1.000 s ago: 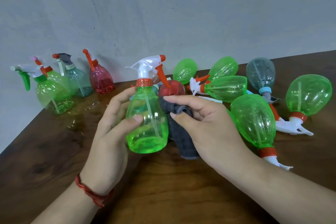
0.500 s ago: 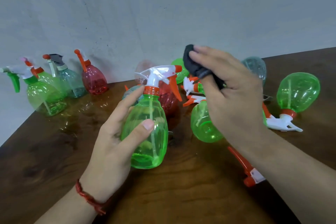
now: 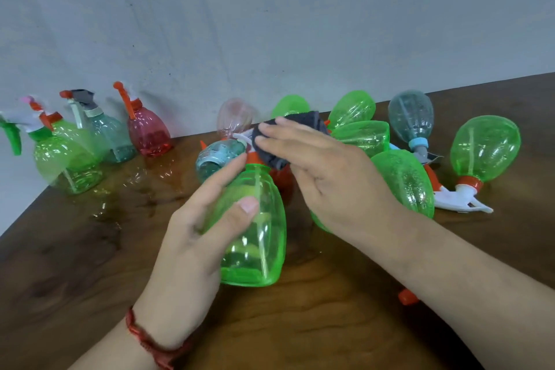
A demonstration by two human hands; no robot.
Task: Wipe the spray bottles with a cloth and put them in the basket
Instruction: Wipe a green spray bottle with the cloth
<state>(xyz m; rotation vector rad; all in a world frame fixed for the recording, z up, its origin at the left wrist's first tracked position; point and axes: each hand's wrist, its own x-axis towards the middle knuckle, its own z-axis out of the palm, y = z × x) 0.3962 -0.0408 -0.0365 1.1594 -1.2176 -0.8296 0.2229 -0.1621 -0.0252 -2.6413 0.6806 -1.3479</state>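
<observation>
View was supplied by one wide-angle camera worn on the person's head. It looked forward and down across the wooden counter (image 3: 75,273) from the person's side, facing the grey wall (image 3: 270,24) that closed off the counter's far edge. The camera sat near the work. The left hand (image 3: 192,237), the right hand (image 3: 327,180), the green spray bottle (image 3: 261,237) and the dark cloth (image 3: 300,123) occupied the centre of the frame, and both forearms entered from the bottom edge. The frame was tilted, so the counter's far edge rose toward the right. The upright bottles (image 3: 72,165) stood at the left margin, and the toppled bottles (image 3: 483,150) lay toward the right margin.
</observation>
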